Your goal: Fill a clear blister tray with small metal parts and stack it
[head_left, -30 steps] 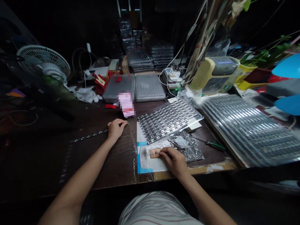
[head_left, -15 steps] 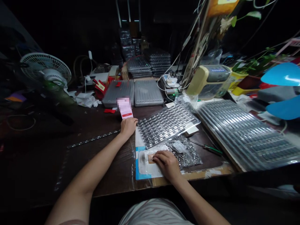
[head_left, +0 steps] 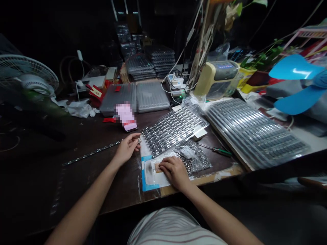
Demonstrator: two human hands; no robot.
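My left hand (head_left: 128,147) is raised just left of the tray of metal strips, thumb and forefinger pinching a small shiny metal piece (head_left: 139,140). Past its wrist runs a single thin dark strip (head_left: 92,153) with shiny bits along it, lying on the table. The clear tray (head_left: 173,131) is filled with rows of similar strips. My right hand (head_left: 176,171) is closed, fingertips together at a small brown piece (head_left: 157,167) in a clear plastic holder (head_left: 150,177). What those fingertips hold, if anything, is hidden. Beside that hand lies a clear bag of small metal parts (head_left: 198,158).
A green-handled screwdriver (head_left: 221,151) lies right of the bag. Stacked strip trays (head_left: 255,132) fill the right side, near a blue-bladed fan (head_left: 293,85). Behind are a pink blurred item (head_left: 125,115), closed trays (head_left: 152,97) and a yellowish machine (head_left: 217,80). A white fan (head_left: 30,76) stands left.
My left hand has drawn back from the tray's left edge, and a metal piece now shows in its fingers. The right hand stays at the brown piece. The view has shifted right.
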